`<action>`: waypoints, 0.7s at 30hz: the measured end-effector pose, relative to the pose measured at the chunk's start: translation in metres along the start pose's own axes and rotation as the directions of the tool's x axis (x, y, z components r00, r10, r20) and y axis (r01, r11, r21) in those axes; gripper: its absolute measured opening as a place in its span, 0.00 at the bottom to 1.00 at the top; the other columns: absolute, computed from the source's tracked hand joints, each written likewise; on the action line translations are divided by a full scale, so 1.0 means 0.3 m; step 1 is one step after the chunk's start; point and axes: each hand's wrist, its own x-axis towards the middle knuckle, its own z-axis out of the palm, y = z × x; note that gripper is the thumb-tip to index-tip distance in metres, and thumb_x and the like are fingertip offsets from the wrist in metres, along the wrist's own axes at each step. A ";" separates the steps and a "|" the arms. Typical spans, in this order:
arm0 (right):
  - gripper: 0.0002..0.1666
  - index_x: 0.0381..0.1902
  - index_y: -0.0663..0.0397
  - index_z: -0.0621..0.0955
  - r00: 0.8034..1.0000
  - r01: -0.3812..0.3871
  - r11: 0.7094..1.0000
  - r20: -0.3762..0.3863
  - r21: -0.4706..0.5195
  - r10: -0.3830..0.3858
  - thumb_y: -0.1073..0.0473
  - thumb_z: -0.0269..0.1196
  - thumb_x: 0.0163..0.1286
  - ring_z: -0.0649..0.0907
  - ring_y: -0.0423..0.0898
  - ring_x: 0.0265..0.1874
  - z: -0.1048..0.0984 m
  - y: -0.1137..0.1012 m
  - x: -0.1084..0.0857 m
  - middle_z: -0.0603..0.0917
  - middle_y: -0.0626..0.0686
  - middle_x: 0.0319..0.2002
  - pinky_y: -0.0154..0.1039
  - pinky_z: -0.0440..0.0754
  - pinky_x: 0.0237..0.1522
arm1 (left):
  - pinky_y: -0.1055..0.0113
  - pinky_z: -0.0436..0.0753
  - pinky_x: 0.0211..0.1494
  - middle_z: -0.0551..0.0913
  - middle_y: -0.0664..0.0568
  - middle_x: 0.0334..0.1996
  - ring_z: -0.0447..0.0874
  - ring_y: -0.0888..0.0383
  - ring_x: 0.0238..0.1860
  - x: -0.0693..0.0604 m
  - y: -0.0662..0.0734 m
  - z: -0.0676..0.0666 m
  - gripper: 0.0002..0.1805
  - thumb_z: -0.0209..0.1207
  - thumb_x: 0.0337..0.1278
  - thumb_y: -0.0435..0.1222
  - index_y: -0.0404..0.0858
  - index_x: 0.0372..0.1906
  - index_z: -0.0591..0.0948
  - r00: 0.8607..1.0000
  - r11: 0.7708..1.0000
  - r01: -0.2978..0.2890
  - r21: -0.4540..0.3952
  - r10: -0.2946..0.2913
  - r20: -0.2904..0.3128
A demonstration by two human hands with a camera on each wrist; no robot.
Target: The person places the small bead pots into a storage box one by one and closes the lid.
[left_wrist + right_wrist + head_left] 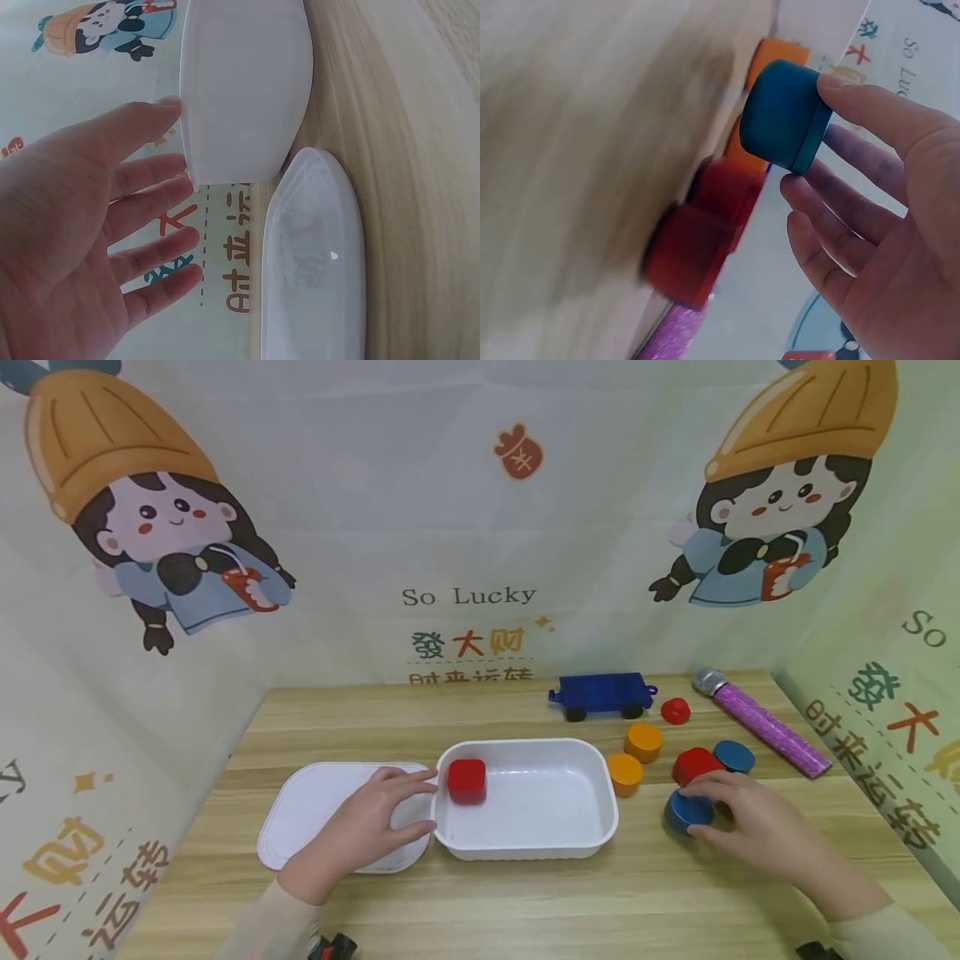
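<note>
My right hand (765,827) pinches a blue round block (688,812) between thumb and fingers, right of the white plastic box (525,843). The right wrist view shows the thumb on one side of this blue block (780,112) and fingertips on the other; whether it touches the table I cannot tell. With its fingers spread and fairly straight, my left hand (360,822) touches the box's left rim; the box's end (247,90) fills the top of the left wrist view. Inside the box, at the left, sits a red block (467,781).
A white lid (307,810) lies left of the box, partly under my left hand. Right of the box are orange round blocks (626,774), a red block (696,766) and another blue block (734,756). Behind stand a blue toy wagon (602,694), a small red piece (676,711) and a glittery microphone (765,722).
</note>
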 end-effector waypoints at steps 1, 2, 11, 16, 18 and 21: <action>0.25 0.54 0.49 0.87 1.000 0.001 1.000 -0.003 -0.002 -0.001 0.51 0.78 0.59 0.85 0.56 0.49 -0.003 -0.009 0.008 0.86 0.58 0.55 0.55 0.88 0.49 | 0.50 0.84 0.61 0.81 0.55 0.67 0.77 0.52 0.64 0.000 -0.001 0.000 0.25 0.71 0.60 0.49 0.46 0.61 0.85 1.000 1.000 -0.003 0.003 0.003 -0.001; 0.25 0.54 0.49 0.87 1.000 0.002 1.000 -0.006 -0.006 -0.002 0.51 0.78 0.59 0.85 0.54 0.47 -0.006 -0.019 0.016 0.86 0.58 0.55 0.53 0.89 0.47 | 0.50 0.84 0.61 0.81 0.55 0.67 0.77 0.52 0.64 -0.001 -0.002 0.001 0.25 0.71 0.60 0.49 0.46 0.61 0.85 1.000 1.000 -0.005 0.006 0.005 -0.002; 0.24 0.56 0.49 0.87 0.998 0.046 0.999 -0.034 0.024 -0.046 0.51 0.76 0.63 0.84 0.46 0.40 -0.026 -0.111 0.103 0.86 0.57 0.56 0.40 0.88 0.40 | 0.50 0.83 0.63 0.80 0.54 0.68 0.77 0.51 0.64 -0.016 -0.005 0.003 0.26 0.71 0.60 0.49 0.45 0.61 0.85 1.000 1.000 0.002 0.014 -0.002 0.007; 0.25 0.57 0.49 0.86 0.998 0.045 0.998 -0.054 0.033 -0.043 0.49 0.76 0.63 0.85 0.51 0.44 -0.041 -0.162 0.140 0.85 0.59 0.59 0.47 0.89 0.43 | 0.50 0.83 0.64 0.80 0.54 0.69 0.77 0.51 0.64 -0.015 -0.001 0.002 0.26 0.71 0.60 0.49 0.45 0.62 0.85 1.000 1.000 0.006 0.018 -0.006 0.015; 0.26 0.57 0.49 0.86 0.998 0.041 0.998 -0.051 0.051 -0.038 0.49 0.76 0.63 0.86 0.53 0.45 -0.042 -0.182 0.155 0.85 0.60 0.58 0.50 0.89 0.45 | 0.50 0.83 0.63 0.80 0.54 0.69 0.77 0.51 0.64 -0.012 0.002 0.001 0.26 0.71 0.60 0.49 0.45 0.62 0.85 1.000 1.000 0.001 0.021 -0.001 0.012; 0.26 0.57 0.49 0.86 0.998 0.046 0.995 -0.044 0.083 -0.042 0.50 0.76 0.63 0.87 0.55 0.49 -0.031 -0.213 0.181 0.85 0.59 0.57 0.54 0.89 0.48 | 0.49 0.83 0.63 0.80 0.53 0.69 0.77 0.51 0.64 -0.006 0.004 -0.002 0.26 0.71 0.61 0.49 0.44 0.62 0.85 1.000 1.000 -0.003 0.020 0.003 0.010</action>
